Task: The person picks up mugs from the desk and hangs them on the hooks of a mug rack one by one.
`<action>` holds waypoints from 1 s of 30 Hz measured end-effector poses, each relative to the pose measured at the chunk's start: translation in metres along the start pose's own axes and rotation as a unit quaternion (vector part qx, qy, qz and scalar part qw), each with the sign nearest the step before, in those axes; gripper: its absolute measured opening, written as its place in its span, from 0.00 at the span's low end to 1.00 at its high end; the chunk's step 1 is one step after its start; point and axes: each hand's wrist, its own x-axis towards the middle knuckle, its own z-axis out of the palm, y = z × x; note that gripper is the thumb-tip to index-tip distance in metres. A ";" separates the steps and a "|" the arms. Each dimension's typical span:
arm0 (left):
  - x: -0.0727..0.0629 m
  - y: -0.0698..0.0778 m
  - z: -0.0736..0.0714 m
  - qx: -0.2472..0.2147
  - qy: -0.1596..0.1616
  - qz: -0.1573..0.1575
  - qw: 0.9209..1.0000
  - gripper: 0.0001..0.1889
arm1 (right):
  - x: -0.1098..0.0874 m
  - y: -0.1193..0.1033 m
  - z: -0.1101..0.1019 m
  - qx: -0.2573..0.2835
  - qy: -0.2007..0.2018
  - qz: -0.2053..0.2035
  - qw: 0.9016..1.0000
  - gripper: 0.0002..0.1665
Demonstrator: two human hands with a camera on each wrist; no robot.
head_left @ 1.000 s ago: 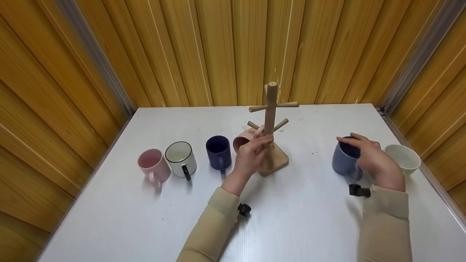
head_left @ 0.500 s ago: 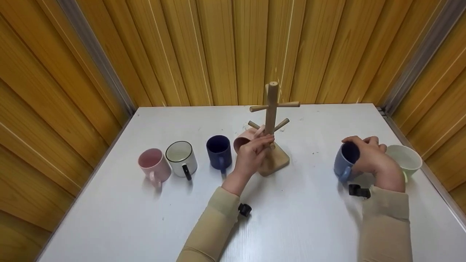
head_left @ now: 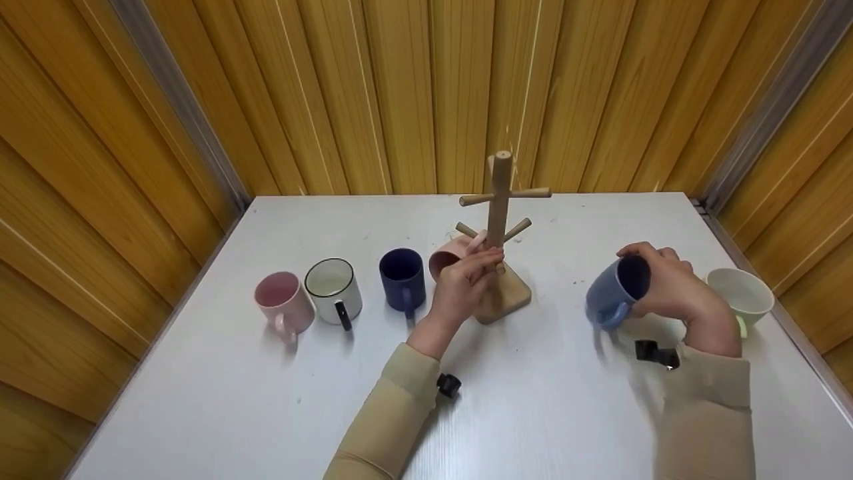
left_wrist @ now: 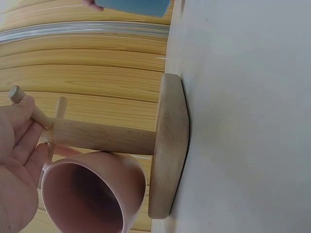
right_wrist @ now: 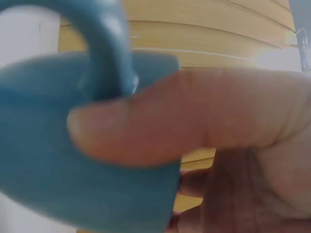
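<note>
My left hand (head_left: pixel 460 280) grips the wooden mug rack (head_left: pixel 498 213), its fingers at a lower peg beside the post. A light pink mug (left_wrist: pixel 92 194) hangs sideways on the rack, mouth turned outward; my hand partly hides it in the head view. On the right, my right hand (head_left: pixel 683 287) holds a blue mug (head_left: pixel 605 297) by its rim side. That mug is tilted, with its mouth towards the hand and its handle (head_left: pixel 613 317) facing me. In the right wrist view my thumb (right_wrist: pixel 126 128) presses the mug's outside close to the handle.
Left of the rack stand a dark blue mug (head_left: pixel 403 283), a white mug (head_left: pixel 333 293) with a black rim and handle, and a pink mug (head_left: pixel 286 307). A pale green mug (head_left: pixel 743 297) stands behind my right wrist. Wood-panelled walls (head_left: pixel 400 93) enclose the white table (head_left: pixel 520 413).
My right hand has turned the blue mug from upright to tilted, and the mug has shifted left with its handle swinging towards me. My left hand stays on the rack.
</note>
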 end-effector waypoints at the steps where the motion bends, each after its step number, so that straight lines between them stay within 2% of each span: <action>1: 0.001 0.001 -0.001 0.002 -0.008 -0.007 1.000 0.14 | 0.000 -0.002 0.000 0.013 -0.001 -0.008 1.000 0.61; 5: 0.004 0.011 -0.011 0.024 -0.063 -0.048 0.997 0.17 | 0.002 -0.009 0.002 0.075 -0.017 -0.036 0.996 0.60; 9: 0.008 0.028 -0.026 0.056 -0.122 -0.107 0.985 0.18 | 0.002 -0.015 0.003 0.110 -0.038 -0.052 0.992 0.56; 12: 0.009 0.041 -0.038 0.089 -0.168 -0.137 0.972 0.13 | 0.001 -0.021 0.004 0.129 -0.053 -0.063 0.988 0.52; 15: 0.008 0.053 -0.048 0.114 -0.235 -0.148 0.954 0.06 | -0.001 -0.028 0.006 0.152 -0.064 -0.086 0.982 0.49; 17: 0.006 0.060 -0.052 0.109 -0.278 -0.155 0.942 0.11 | -0.001 -0.032 0.008 0.170 -0.075 -0.100 0.977 0.47; 19: 0.005 0.065 -0.052 0.097 -0.307 -0.163 0.933 0.21 | -0.001 -0.037 0.010 0.185 -0.089 -0.110 0.973 0.45; 21: 0.004 0.067 -0.050 0.077 -0.325 -0.164 0.928 0.33 | -0.001 -0.042 0.012 0.199 -0.105 -0.115 0.967 0.43; 23: 0.003 0.068 -0.047 0.057 -0.339 -0.167 0.924 0.38 | 0.000 -0.046 0.016 0.209 -0.118 -0.119 0.963 0.41; 26: 0.003 0.067 -0.043 0.025 -0.344 -0.177 0.922 0.36 | 0.003 -0.052 0.021 0.215 -0.134 -0.121 0.960 0.37; 30: 0.004 0.065 -0.044 -0.004 -0.334 -0.193 0.922 0.33 | 0.006 -0.060 0.028 0.209 -0.147 -0.103 0.961 0.33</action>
